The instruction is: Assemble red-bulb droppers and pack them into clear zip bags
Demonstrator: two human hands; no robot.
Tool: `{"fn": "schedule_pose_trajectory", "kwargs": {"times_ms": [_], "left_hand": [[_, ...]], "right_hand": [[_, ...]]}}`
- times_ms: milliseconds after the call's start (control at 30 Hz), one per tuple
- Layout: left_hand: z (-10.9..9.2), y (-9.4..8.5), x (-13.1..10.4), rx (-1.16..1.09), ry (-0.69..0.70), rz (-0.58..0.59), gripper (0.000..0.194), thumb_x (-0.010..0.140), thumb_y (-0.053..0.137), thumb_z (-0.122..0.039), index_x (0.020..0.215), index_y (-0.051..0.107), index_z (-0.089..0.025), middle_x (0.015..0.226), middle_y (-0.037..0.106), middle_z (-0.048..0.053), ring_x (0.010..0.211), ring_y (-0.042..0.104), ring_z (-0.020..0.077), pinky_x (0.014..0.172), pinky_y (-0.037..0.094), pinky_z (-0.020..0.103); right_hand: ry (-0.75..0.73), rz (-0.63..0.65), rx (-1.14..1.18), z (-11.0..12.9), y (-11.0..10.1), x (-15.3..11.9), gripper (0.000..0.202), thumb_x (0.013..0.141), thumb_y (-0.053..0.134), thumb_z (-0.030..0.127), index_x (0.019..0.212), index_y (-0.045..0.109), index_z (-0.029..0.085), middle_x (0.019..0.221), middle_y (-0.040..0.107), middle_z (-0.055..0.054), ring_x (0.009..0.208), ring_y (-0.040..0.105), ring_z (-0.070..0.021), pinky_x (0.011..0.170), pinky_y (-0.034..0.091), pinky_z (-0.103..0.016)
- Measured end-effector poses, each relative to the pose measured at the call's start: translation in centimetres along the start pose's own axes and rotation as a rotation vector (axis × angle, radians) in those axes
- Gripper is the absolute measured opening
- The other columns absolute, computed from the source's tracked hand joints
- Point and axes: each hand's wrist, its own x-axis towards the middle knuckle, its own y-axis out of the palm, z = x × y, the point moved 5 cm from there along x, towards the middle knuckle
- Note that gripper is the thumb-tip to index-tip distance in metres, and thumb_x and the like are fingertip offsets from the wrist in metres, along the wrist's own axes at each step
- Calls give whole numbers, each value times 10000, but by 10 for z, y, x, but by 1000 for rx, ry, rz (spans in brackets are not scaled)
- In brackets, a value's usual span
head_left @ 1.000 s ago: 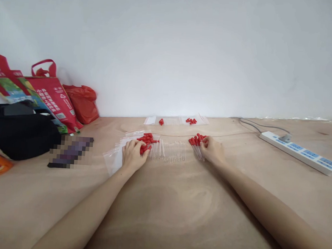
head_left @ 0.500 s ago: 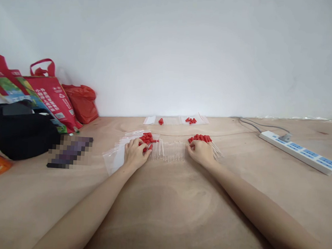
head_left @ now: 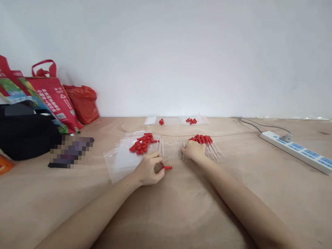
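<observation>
My left hand [head_left: 150, 169] pinches a small red bulb-ended cap [head_left: 167, 167] between thumb and fingers, just above the wood, its narrow end pointing right. Behind that hand a pile of similar red caps [head_left: 139, 148] rests on clear zip bags [head_left: 121, 157]. Thin pale sticks [head_left: 172, 150] lie side by side in a row between my hands. At the row's right end my right hand [head_left: 195, 150] has its fingertips closed on one stick, mostly covered by the fingers. Just beyond it lies a fan of sticks with red caps on their far ends [head_left: 202, 139].
Another clear bag [head_left: 200, 120] with several red pieces [head_left: 191, 121] lies by the wall. A power strip [head_left: 300, 151] with a grey cable is on the right. On the left are a blurred-out dark object [head_left: 71, 152], a black bag [head_left: 23, 137] and red bags [head_left: 82, 103].
My left hand has come off the cap pile, moving right and nearer to me with one red cap. The right hand has shifted slightly left along the stick row.
</observation>
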Motion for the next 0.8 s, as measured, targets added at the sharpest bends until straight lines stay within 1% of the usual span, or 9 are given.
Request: {"fn": "schedule_pose_trajectory", "kwargs": {"times_ms": [100, 167, 267, 367, 433, 500, 600, 667, 800], "left_hand": [[-4, 7, -2, -11, -28, 66, 105, 629, 538, -133, 730, 542, -162, 743, 535, 20, 644, 514, 131, 596, 433, 247], [-5, 11, -2, -17, -23, 90, 149, 659, 572, -200, 802, 563, -161, 756, 539, 26, 638, 517, 131, 591, 436, 250], [-5, 18, -3, -42, -15, 95, 153, 726, 566, -276, 830, 589, -165, 778, 547, 33, 646, 531, 126, 602, 440, 248], [-3, 22, -2, -64, -62, 52, 104, 782, 508, -230, 753, 582, -161, 747, 552, 27, 652, 534, 123, 596, 434, 239], [-3, 22, -1, -73, -107, 4, 92, 792, 493, -204, 739, 554, -160, 728, 554, 18, 657, 531, 127, 595, 430, 241], [-2, 21, 0, -100, -150, -38, 57, 795, 488, -193, 765, 526, -163, 723, 563, 7, 656, 529, 126, 597, 428, 242], [-2, 21, -1, -170, -185, -61, 39, 809, 470, -191, 812, 501, -167, 722, 577, -6, 650, 538, 118, 601, 432, 236], [-2, 21, -1, -203, -189, -69, 52, 816, 463, -203, 824, 500, -167, 718, 580, -8, 646, 545, 117, 598, 435, 235], [-2, 21, -2, -235, -189, -80, 71, 813, 473, -221, 830, 515, -167, 730, 598, -1, 651, 562, 121, 597, 448, 237]], "right_hand": [[-27, -37, -7, -1, -3, -3, 266, 772, 404, 268, 824, 620, 120, 878, 644, -167, 832, 595, -265, 730, 318, -373], [-91, -98, 16, -3, -5, -9, 267, 804, 371, 265, 843, 585, 111, 862, 638, -167, 809, 594, -252, 685, 331, -337], [-309, -179, 157, -10, -5, -24, 221, 845, 333, 259, 883, 505, 124, 829, 624, -128, 738, 582, -203, 612, 334, -278], [-560, -229, 276, -19, -1, -49, 147, 860, 327, 252, 836, 445, 167, 776, 601, -73, 689, 549, -174, 637, 337, -275], [-656, -227, 306, -25, 2, -63, 117, 858, 338, 242, 808, 425, 181, 747, 585, -53, 673, 527, -164, 670, 336, -292], [-702, -192, 356, -26, 3, -74, 89, 850, 353, 226, 801, 415, 186, 729, 569, -37, 655, 507, -150, 665, 336, -291], [-729, -136, 450, -21, 3, -80, 63, 839, 368, 204, 793, 408, 188, 710, 548, -22, 632, 487, -133, 616, 336, -265], [-735, -122, 486, -17, 2, -81, 60, 836, 371, 198, 792, 409, 185, 708, 545, -21, 628, 481, -128, 605, 334, -259], [-741, -126, 481, -11, 3, -81, 67, 840, 374, 203, 804, 426, 181, 714, 552, -16, 629, 480, -123, 640, 332, -272]]}}
